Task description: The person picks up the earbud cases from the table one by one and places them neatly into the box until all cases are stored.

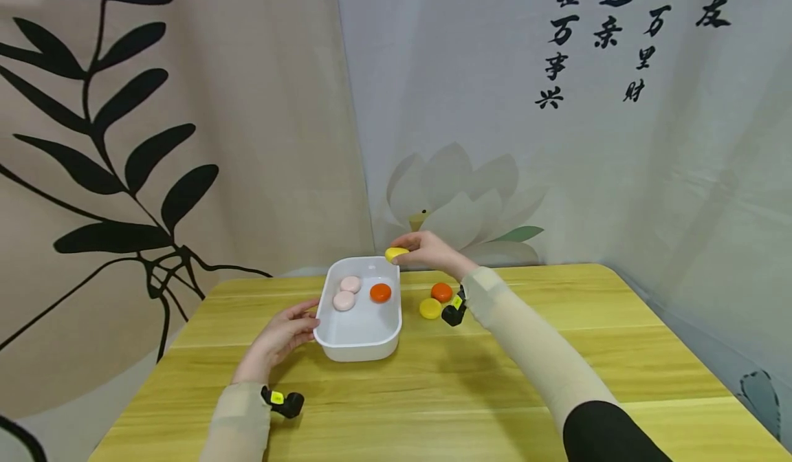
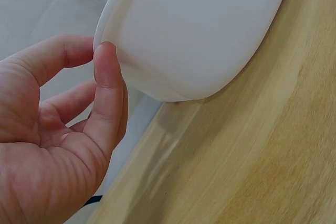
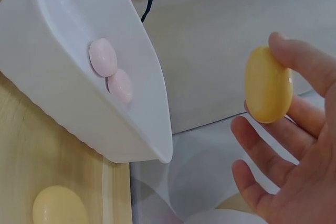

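Note:
My right hand (image 1: pixel 428 251) pinches a smooth yellow oval piece (image 3: pixel 268 84) between thumb and fingers, above the far right corner of a white rectangular tub (image 1: pixel 361 346). With its fingertips, my left hand (image 1: pixel 281 337) holds the tub's left rim. Inside the tub, two pale pink oval pieces (image 1: pixel 347 293) lie close together at the left, and an orange oval piece (image 1: pixel 380 293) lies to their right. On the table, right of the tub and below my right wrist, are a second orange piece (image 1: pixel 441 292) and another yellow piece (image 1: pixel 430 309).
Everything stands on a wooden table (image 1: pixel 371 407). Behind its far edge hangs a pale curtain (image 1: pixel 284 139) printed with dark leaves, a lotus and writing. A small black camera is strapped to each wrist.

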Motion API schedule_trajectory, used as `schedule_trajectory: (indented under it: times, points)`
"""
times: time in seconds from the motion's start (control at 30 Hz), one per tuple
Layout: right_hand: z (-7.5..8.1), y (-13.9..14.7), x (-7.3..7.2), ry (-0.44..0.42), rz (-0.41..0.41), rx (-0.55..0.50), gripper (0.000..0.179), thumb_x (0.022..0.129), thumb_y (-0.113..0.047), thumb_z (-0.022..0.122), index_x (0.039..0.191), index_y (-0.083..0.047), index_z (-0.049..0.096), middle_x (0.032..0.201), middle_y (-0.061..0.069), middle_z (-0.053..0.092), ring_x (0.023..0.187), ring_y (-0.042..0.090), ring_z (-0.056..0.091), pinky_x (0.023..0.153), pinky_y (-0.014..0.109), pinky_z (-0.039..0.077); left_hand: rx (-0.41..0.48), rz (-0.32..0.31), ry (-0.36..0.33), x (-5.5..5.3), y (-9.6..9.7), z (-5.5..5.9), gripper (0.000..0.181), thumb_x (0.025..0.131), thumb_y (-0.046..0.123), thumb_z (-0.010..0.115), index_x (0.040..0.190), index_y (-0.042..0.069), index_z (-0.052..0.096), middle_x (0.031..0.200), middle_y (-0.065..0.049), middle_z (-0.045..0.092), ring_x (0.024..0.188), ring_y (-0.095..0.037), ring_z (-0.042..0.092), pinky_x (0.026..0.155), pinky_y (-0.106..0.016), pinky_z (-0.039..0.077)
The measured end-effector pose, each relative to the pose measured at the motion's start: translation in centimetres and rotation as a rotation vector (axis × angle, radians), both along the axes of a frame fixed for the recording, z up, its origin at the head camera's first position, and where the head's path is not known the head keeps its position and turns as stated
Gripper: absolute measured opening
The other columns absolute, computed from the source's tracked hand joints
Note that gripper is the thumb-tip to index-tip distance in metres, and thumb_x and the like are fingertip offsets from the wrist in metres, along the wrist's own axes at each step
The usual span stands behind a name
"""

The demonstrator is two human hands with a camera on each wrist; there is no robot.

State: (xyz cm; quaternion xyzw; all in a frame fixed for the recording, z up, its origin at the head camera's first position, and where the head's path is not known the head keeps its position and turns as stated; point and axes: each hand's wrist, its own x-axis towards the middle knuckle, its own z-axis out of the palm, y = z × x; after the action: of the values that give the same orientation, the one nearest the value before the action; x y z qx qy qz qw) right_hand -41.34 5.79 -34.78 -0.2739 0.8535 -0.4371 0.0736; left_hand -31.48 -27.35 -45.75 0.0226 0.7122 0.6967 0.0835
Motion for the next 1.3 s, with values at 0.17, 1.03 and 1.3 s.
schedule_trajectory:
  times: [0.17,1.03,1.3]
  points:
    - [0.0,-0.7,-0.4,0.009,0.006,0.012,0.045,0.085,-0.034,0.075,0.124,-0.014,0.066,0.124,0.003,0.063,0.111,0.022,0.058,0.095,0.039,0.048,0.001,0.003,0.003,0.0,-0.1,0.2,0.058,0.094,-0.001,0.057,0.147,-0.005,0.034,0.116,-0.023,0.052,0.089,-0.023,0.06,0.076,-0.026,0.055]
    - [-1.3,-3.1,-1.7,-0.047,-0.024,-0.025,0.044,0.083,-0.032,0.076,0.121,-0.012,0.067,0.119,0.003,0.065,0.111,0.022,0.057,0.097,0.038,0.046,0.016,0.024,-0.007,0.2,0.2,0.0,0.059,0.092,-0.001,0.059,0.146,-0.004,0.035,0.109,-0.018,0.052,0.088,-0.024,0.059,0.076,-0.027,0.055]
    - [-1.7,-4.0,-1.6,-0.066,-0.05,-0.021,0.043,0.085,-0.032,0.075,0.122,-0.011,0.067,0.121,0.005,0.064,0.112,0.023,0.056,0.097,0.039,0.047,0.021,0.008,-0.001,0.2,0.1,-0.1,0.06,0.093,0.0,0.059,0.147,-0.004,0.034,0.114,-0.023,0.052,0.09,-0.024,0.06,0.077,-0.027,0.055]
